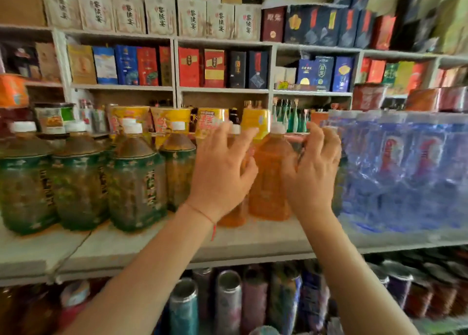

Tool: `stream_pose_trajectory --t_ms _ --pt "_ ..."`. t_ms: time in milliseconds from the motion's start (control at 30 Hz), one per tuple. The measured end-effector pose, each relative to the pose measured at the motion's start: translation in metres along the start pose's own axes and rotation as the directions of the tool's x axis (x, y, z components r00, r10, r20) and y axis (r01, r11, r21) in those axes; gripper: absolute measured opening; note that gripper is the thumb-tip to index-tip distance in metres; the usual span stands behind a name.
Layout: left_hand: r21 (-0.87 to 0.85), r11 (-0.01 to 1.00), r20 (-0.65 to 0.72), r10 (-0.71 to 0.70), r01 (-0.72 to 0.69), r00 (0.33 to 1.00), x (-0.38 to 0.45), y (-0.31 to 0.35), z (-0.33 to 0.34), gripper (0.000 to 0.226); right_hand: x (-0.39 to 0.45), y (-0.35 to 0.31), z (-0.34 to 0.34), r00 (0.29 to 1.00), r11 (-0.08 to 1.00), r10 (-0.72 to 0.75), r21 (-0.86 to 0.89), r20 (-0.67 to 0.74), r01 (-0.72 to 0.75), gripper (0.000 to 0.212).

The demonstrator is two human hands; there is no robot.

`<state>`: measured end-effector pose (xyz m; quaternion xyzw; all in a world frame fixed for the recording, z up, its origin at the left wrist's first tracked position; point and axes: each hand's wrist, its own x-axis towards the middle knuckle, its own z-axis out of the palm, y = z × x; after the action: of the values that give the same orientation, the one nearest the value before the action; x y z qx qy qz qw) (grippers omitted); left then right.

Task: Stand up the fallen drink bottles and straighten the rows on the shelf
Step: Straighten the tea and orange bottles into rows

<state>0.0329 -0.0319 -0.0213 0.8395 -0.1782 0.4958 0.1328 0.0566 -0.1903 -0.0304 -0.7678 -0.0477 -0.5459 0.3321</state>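
My left hand (pixel 222 172) and right hand (pixel 312 172) flank upright orange bottle (pixel 272 172) mid-shelf (pixel 253 243); fingers spread wide, gripping nothing, contact unclear; probably nudging it square between green bottles (pixel 136 182) and blue pack (pixel 405 172).

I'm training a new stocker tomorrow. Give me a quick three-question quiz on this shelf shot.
1. True or false: both hands, left hand and right hand, are at the orange bottles.
2. What stands directly right of the orange bottles?
A. green bottles
B. a blue-wrapped pack
C. red boxes
3. What colour are the caps on the green bottles?

Key:
1. True; the hands flank them with fingers spread.
2. B, the blue-wrapped pack.
3. White.
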Motion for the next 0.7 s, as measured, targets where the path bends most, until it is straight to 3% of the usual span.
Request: stream_pose_trajectory --t_ms 133,267,333,433,700 --pt "0.283 0.945 0.089 -0.198 0.166 0.976 0.015 0.03 0.047 0.051 0.015 0.049 -0.005 0.976 0.984 0.047 -0.176 0.215 -0.008 0.056" --pt "0.385 0.879 0.04 -0.32 0.281 0.947 0.013 0.037 0.07 0.057 0.038 0.068 -0.004 0.963 0.94 0.073 -0.342 0.261 0.021 0.061" --pt "0.39 0.873 -0.007 -0.315 0.293 0.949 0.012 0.037 0.073 0.054 0.05 0.071 -0.008 0.965 0.966 0.045 -0.258 0.259 0.024 0.069" --pt "0.405 0.869 -0.034 -0.297 0.285 0.954 0.012 0.037 0.075 0.049 0.064 0.078 -0.015 0.97 0.995 0.1 -0.012 0.221 -0.1 0.074" --pt "0.429 0.856 -0.049 -0.298 0.29 0.953 0.01 0.037 0.077 0.056 0.039 0.072 -0.028 0.98 0.999 0.045 0.002 0.195 -0.046 0.04"
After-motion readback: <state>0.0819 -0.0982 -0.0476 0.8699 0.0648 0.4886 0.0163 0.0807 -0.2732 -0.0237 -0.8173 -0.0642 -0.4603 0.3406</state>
